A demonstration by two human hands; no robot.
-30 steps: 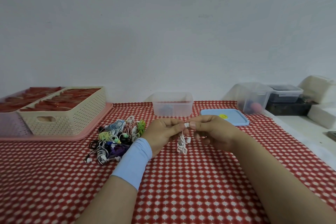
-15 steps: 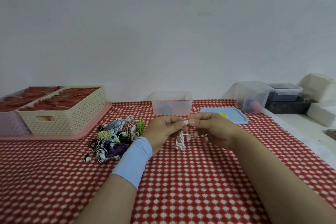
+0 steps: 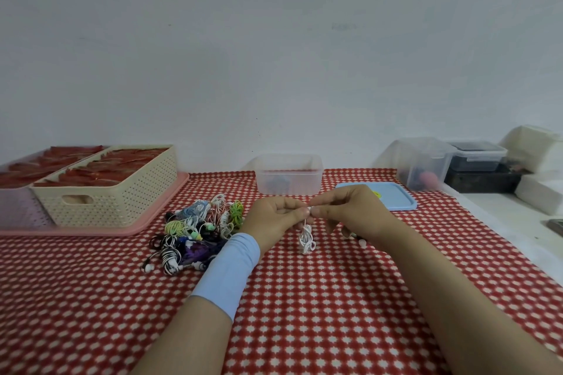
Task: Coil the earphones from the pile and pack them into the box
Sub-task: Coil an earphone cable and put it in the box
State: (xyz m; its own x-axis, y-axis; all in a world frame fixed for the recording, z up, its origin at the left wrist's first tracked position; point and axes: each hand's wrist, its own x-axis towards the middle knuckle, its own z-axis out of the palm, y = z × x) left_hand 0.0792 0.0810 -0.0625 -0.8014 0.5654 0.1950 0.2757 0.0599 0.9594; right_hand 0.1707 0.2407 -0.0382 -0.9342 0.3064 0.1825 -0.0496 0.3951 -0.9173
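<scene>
A pair of white earphones (image 3: 306, 239) hangs in a loose bundle above the red checked cloth. My left hand (image 3: 274, 219) and my right hand (image 3: 350, 213) meet above it, and both pinch the white cord end at their fingertips. A pile of tangled coloured earphones (image 3: 195, 231) lies on the cloth just left of my left hand. The clear plastic box (image 3: 288, 174) stands open behind my hands, with something dark inside. Its blue lid (image 3: 393, 198) lies flat to the right of it.
A cream perforated basket (image 3: 109, 192) sits on a pink tray (image 3: 158, 213) at the back left. Clear and dark containers (image 3: 426, 161) and white foam boxes (image 3: 536, 146) stand at the back right. A white surface (image 3: 518, 222) borders the cloth on the right.
Both hands stay pinched together on the cord. The hanging white bundle has dropped slightly lower and looks longer than a second ago.
</scene>
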